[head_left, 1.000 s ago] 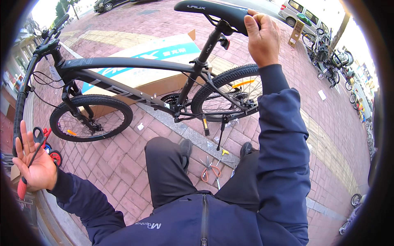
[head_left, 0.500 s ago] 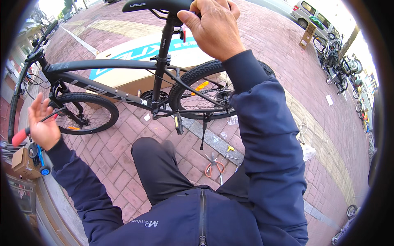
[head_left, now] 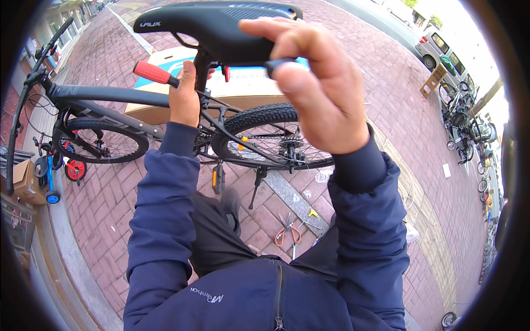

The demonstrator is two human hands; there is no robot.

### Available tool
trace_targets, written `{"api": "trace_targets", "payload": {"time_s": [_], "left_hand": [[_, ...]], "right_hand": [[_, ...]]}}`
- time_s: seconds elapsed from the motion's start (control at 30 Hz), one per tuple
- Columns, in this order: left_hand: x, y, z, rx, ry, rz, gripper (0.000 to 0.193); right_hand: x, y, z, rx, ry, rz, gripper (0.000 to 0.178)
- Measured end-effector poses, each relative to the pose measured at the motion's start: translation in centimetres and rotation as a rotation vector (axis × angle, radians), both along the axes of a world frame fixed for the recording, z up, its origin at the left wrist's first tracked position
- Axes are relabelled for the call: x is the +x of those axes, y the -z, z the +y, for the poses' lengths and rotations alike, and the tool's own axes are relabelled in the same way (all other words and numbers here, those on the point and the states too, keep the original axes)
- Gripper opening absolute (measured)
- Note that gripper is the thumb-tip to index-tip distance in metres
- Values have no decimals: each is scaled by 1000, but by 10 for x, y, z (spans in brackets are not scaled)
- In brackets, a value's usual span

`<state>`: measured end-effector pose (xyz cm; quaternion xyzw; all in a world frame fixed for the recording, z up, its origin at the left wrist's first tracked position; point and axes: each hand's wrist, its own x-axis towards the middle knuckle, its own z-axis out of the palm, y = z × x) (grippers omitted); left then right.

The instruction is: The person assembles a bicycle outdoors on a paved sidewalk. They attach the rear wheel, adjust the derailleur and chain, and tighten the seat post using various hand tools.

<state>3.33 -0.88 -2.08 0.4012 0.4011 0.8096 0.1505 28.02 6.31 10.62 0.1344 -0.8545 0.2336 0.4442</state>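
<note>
- Covering the saddle's (head_left: pixel 221 36) rear: your right hand (head_left: pixel 326 94), half curled, thumb and forefinger apart; can't tell if they pinch it.
- Your left hand (head_left: pixel 184 102) holds the red-handled tool (head_left: pixel 154 72) at the seatpost (head_left: pixel 202 67), probably bracing the post too.
- Pliers (head_left: pixel 287 225) by your feet, beside the grey strip's (head_left: pixel 292 194) near edge.
- Bike (head_left: pixel 121 95) upright ahead; kickstand (head_left: pixel 256 185) down, likely propping it.
- Cardboard box (head_left: pixel 251 98) blocks its far side; van (head_left: pixel 441 51) beyond.

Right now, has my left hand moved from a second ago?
Yes: your left hand has moved rightward, from left of the large cardboard box to overlapping it in view, at the bicycle's seat post.
</note>
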Motion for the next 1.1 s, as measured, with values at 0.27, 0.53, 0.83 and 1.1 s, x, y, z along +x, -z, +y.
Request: {"api": "trace_targets", "payload": {"time_s": [0.27, 0.53, 0.83, 1.1], "left_hand": [[-33, 41, -26, -232, -703, 688, 21], [17, 52, -131, -130, -274, 344, 27], [58, 69, -219, 88, 222, 340, 61], [57, 108, -262, 74, 23, 285, 64]], "right_hand": [[75, 84, 123, -603, 675, -267, 28], [105, 133, 140, -639, 543, -537, 16], [18, 153, 174, -315, 485, -1013, 21], [-30, 283, 189, 183, 162, -1185, 21]]}}
